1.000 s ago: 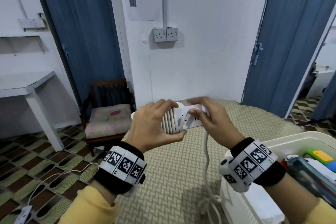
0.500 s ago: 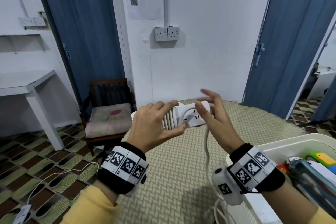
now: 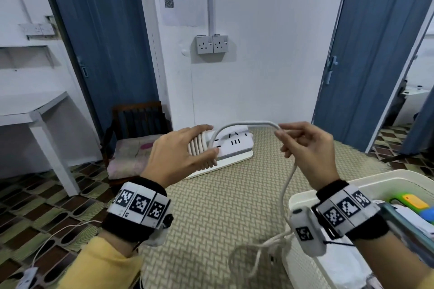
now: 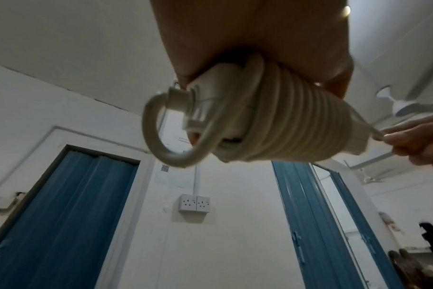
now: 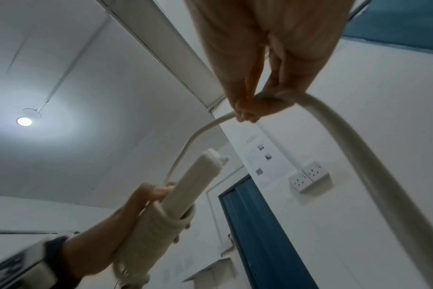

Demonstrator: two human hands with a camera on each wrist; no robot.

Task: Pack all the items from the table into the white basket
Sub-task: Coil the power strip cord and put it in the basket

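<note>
A white power strip (image 3: 237, 145) is held up over the table, with several turns of its white cord (image 3: 198, 148) wound round its near end. My left hand (image 3: 211, 140) grips that wound end, fingers above and thumb below. My right hand (image 3: 279, 130) is off to the right and pinches the loose cord between thumb and fingers. From there the cord arches back to the strip and drops to a slack heap (image 3: 258, 253) beside the white basket (image 3: 305, 197). The left wrist view shows the wound strip (image 4: 272, 121), the right wrist view the pinch (image 5: 247, 111).
The basket at lower right holds a green and yellow item (image 3: 408, 202) and other things. A woven mat (image 3: 211, 218) covers the table. Beyond it are a wooden chair (image 3: 138, 129), a white side table (image 3: 35, 110) and wall sockets (image 3: 212, 44). A thin cable (image 3: 47, 248) lies on the floor.
My right hand has left the strip and moved right, drawing out an arch of cord. The left hand still holds the wound end.
</note>
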